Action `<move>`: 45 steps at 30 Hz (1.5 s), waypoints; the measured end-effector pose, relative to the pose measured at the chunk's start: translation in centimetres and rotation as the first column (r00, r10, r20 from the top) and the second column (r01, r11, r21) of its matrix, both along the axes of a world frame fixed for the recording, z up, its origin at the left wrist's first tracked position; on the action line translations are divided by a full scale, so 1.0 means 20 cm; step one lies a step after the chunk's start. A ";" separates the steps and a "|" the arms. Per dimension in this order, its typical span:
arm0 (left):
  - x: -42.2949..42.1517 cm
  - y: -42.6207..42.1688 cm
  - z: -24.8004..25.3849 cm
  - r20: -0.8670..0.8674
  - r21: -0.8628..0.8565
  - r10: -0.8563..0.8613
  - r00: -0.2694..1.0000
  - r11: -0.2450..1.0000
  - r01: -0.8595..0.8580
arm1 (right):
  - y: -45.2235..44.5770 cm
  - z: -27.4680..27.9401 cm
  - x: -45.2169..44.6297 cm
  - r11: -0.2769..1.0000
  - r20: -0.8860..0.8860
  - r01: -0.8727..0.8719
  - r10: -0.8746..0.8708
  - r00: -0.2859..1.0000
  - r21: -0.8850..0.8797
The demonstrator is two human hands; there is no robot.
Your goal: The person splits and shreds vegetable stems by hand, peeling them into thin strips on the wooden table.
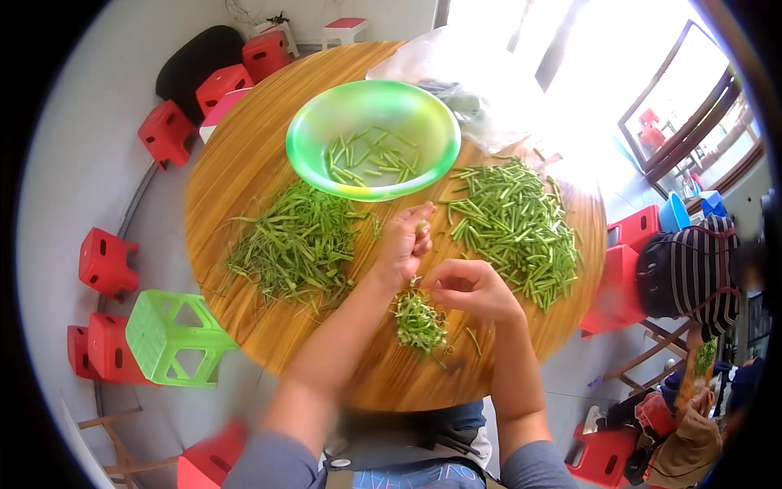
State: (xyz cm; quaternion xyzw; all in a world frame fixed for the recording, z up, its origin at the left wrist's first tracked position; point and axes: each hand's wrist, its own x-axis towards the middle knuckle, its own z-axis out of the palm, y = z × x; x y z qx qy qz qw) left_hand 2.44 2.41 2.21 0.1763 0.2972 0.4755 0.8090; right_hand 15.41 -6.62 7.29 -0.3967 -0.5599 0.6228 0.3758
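Your left hand clamps a slim green stem; whether your right hand pinches anything I cannot tell. On the round wood-grained tabletop, short green stalks heap at 3 o'clock, frilly tips at 6.

Left hand, right hand near pale-green heap; basin holds cut stems.

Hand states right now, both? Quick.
Left hand: curled closed, apparently on a green stem, mostly hidden.
Right hand: fingers curled near the small heap of pale-green trimmings; can't tell whether it's pinching anything.
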 end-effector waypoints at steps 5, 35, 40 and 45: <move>0.01 0.02 -0.08 -0.052 0.067 0.001 0.999 0.998 0.003 | 0.02 -0.03 -0.01 0.989 0.392 -0.091 0.037 0.919 0.120; 0.03 -0.02 -0.05 -0.097 0.200 0.061 0.993 0.979 -0.041 | 0.13 -0.18 0.02 0.819 -0.442 0.467 -0.573 0.690 -0.333; 0.07 -0.03 -0.05 -0.182 0.348 0.200 0.963 0.929 -0.127 | 0.13 -0.23 -0.03 0.822 -0.482 0.312 -0.540 0.690 -0.475; 0.04 -0.06 0.01 -0.039 0.236 0.152 0.988 0.962 -0.139 | 0.10 -0.24 -0.11 0.871 -0.538 0.279 -0.473 0.698 -0.405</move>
